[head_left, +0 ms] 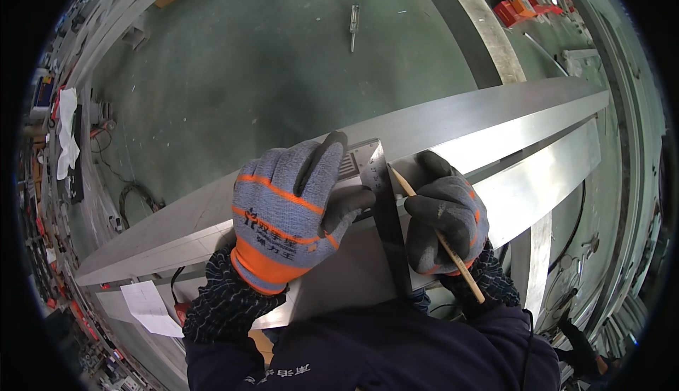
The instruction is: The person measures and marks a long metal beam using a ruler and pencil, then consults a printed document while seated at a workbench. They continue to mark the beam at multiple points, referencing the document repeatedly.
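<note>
Both my hands wear grey knit gloves with dark coated fingers and orange bands. My left hand (286,203) is closed on a metal try square (371,164), pressing it against a long silver metal beam (488,125). The square's dark arm (392,239) runs from the beam toward my body. My right hand (447,214) grips a wooden pencil (458,267). Its point is up by the square's edge at the beam, and its blunt end sticks out toward me. A second metal bar (541,171) lies alongside the beam, nearer me.
A white paper sheet (151,308) lies near the beam's left part. Crosswise supports (488,37) pass under the beam. On the green floor lie a screwdriver-like tool (353,29) and a dark cable (131,193). Red and orange boxes (516,2) stand far right.
</note>
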Demonstrator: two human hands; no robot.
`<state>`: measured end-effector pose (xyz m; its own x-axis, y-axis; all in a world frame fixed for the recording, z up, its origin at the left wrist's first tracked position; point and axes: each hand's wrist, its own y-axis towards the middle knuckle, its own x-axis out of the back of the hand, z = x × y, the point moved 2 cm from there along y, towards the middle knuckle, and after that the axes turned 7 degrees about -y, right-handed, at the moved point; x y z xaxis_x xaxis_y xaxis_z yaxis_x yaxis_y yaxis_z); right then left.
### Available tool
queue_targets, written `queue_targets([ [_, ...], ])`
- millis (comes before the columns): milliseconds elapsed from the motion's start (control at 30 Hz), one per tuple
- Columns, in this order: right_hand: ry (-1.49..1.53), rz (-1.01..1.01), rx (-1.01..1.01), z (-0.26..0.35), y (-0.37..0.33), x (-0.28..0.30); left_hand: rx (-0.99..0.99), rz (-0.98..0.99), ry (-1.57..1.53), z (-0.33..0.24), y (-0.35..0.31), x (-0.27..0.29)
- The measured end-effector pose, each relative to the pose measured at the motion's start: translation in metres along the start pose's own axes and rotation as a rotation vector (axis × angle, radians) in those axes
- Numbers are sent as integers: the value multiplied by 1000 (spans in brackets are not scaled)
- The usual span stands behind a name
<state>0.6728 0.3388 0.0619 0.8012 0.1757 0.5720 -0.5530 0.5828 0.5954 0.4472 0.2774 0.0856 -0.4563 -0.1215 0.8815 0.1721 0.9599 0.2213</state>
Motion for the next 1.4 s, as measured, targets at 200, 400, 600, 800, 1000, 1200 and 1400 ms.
queue_targets([
  [200,19,38,13,-1,3,1,3,2,-3,-1,3,3],
  [400,-33,-6,15,-2,1,-4,-19,-32,-2,2,4,1],
  [600,-33,79,35,-3,10,2,-5,-8,-10,3,7,4],
  [800,-56,6,-29,2,18,0,7,-23,-5,5,11,4],
  [1000,-64,-59,-108,8,33,0,-37,-81,-22,8,16,9],
  [1200,33,13,-130,5,30,10,-14,-77,-48,9,17,11],
  [1400,197,-27,-166,-1,32,28,-15,-117,-41,14,15,11],
])
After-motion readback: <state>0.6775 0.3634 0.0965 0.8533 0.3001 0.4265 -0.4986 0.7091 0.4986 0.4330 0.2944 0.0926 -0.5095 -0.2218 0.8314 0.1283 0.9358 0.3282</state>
